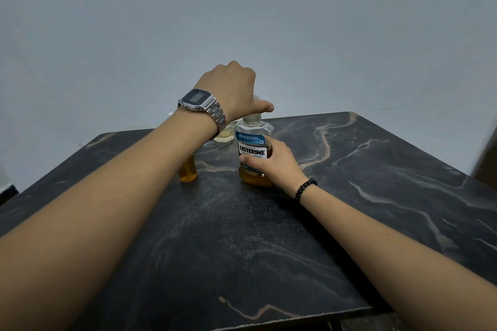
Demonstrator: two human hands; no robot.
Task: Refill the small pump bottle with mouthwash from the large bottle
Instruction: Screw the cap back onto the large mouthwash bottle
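The large mouthwash bottle point(251, 144) stands upright on the table, clear with a blue-and-black label and amber liquid low in it. My right hand point(275, 165) is wrapped around its body from the right. My left hand point(231, 88) hovers just above its bare threaded neck point(252, 118), fingers closed over a pale cap point(256, 99) that peeks out beside the thumb. The small bottle point(188, 172) with amber liquid stands to the left. My left forearm hides its top, so no pump is visible.
The dark marble-patterned table point(242, 244) stands against a plain grey wall. A second small clear container point(225, 135) with pale yellowish liquid stands behind my left wrist, just left of the large bottle. A watch is on my left wrist, a bead bracelet on my right.
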